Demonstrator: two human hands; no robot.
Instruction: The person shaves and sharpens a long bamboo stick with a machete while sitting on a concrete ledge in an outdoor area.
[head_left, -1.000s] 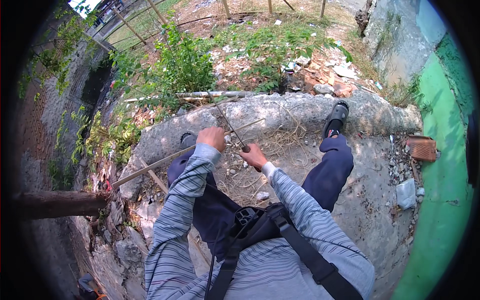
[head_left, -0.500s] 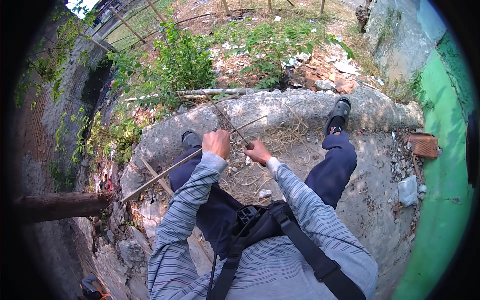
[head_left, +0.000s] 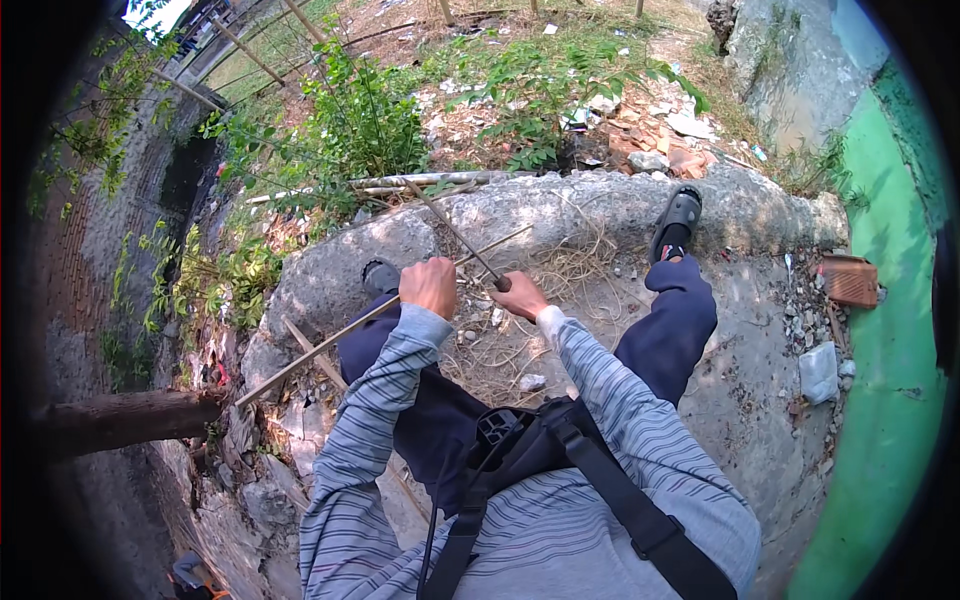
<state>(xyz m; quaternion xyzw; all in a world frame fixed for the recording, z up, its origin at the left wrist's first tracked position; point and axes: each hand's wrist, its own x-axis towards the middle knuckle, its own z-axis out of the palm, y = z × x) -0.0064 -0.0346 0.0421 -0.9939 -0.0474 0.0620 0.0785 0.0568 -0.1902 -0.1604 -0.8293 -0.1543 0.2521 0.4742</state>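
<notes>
My left hand [head_left: 430, 287] is closed around a long, thin bamboo strip [head_left: 318, 350], which slants from lower left to upper right and sticks out past the fist. In my right hand [head_left: 521, 296] is the dark handle of a long-bladed knife [head_left: 448, 226]. Its narrow blade points up and to the left, crossing the strip just right of my left fist. Whether the edge touches the strip I cannot tell. Thin curled shavings [head_left: 575, 262] lie on the ground between my feet, beyond the hands.
A broken concrete ledge [head_left: 500, 212] runs across in front, under my feet. Leafy shrubs [head_left: 365, 130] and rubble stand beyond it. At left a thick log [head_left: 130, 415] juts in; at right lie an orange-brown brick [head_left: 849, 281] and a white block [head_left: 818, 373] beside a green wall [head_left: 880, 400].
My right hand has shifted slightly right and up with the knife, and the blade lies turned a little differently. My left hand and the strip have barely moved.
</notes>
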